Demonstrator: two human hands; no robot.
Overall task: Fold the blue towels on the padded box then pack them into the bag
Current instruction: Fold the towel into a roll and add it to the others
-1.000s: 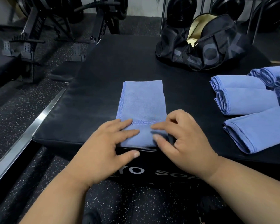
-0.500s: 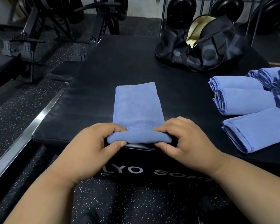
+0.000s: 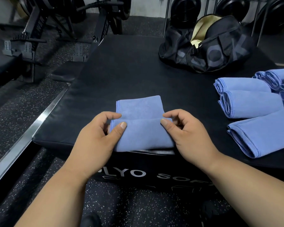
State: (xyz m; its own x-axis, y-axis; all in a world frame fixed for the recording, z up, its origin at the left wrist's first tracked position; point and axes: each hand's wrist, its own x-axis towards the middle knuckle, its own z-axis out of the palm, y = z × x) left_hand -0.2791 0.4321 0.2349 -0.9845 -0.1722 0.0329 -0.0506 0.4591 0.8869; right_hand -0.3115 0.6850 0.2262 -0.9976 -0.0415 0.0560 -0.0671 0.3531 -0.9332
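A blue towel (image 3: 142, 125) lies at the near edge of the black padded box (image 3: 121, 76), its near end turned over onto itself. My left hand (image 3: 97, 138) pinches the left corner of that folded flap between thumb and fingers. My right hand (image 3: 188, 135) pinches the right corner the same way. A black duffel bag (image 3: 208, 49) with a pale lining stands open at the far right of the box. Several folded and rolled blue towels (image 3: 252, 102) lie along the right side.
Speckled rubber floor surrounds the box, with a metal strip (image 3: 23, 141) on the left. A black machine frame (image 3: 33, 35) stands at the far left. Weight plates (image 3: 185, 12) on racks line the back wall.
Both hands gripped the towel's near end, lifted it and carried it forward over the rest, so the fold grew wider and the visible far part shorter.
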